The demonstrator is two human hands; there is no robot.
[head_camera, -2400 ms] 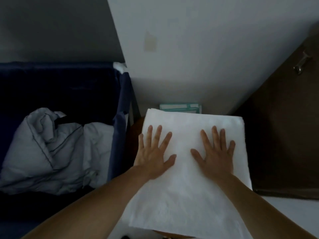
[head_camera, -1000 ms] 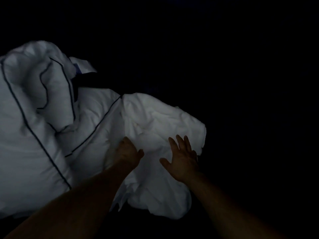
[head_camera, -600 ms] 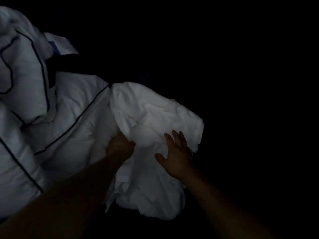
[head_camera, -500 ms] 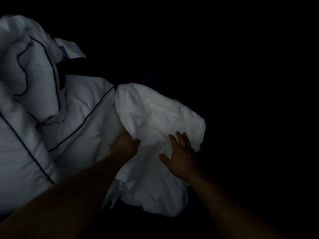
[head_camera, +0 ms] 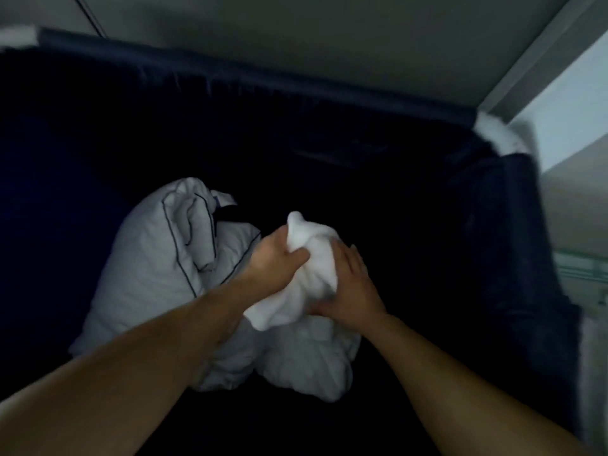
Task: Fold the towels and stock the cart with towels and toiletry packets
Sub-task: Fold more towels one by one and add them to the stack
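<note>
A crumpled white towel [head_camera: 312, 258] is bunched up between both my hands above the inside of a dark blue fabric laundry bin [head_camera: 230, 74]. My left hand [head_camera: 276, 258] grips the towel's upper left part, fingers curled into the cloth. My right hand [head_camera: 352, 287] holds its right side, fingers wrapped around the bundle. More of the white cloth [head_camera: 309, 360] trails down onto the bin's floor below my hands.
A white pillowcase with dark piping [head_camera: 164, 258] lies crumpled in the bin to the left of my hands. The bin's right wall [head_camera: 513, 258] stands close by. A pale wall [head_camera: 329, 28] rises behind, and a lighter surface [head_camera: 585, 274] shows at far right.
Both hands closed on the white towel and raised it off the bin floor into a tight bundle. The view pulled back, so the bin's rim and the wall show again.
</note>
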